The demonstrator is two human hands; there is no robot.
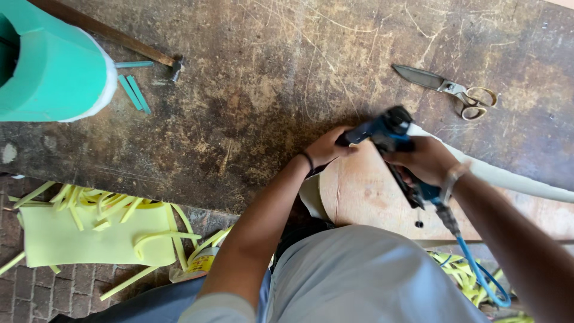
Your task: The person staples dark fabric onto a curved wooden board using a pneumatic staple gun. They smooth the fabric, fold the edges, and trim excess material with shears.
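Stapling at the bench edge: blue air tool pressed to a plywood panel.

Your right hand (426, 160) was clamped on the blue pneumatic stapler (391, 143), w/ its nose at the white foam strip (508, 176) along the plywood panel (365, 197); your left hand (326, 148) had its grip closed on the tool's front. Best kept square, fingers clear of the nose, hose (478, 269) slack. Scissors (454, 90) lay well apart on the bench (257, 107).

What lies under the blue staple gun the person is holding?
Under the blue staple gun sits a light wooden board edged with white foam. The right hand covers the contact spot.
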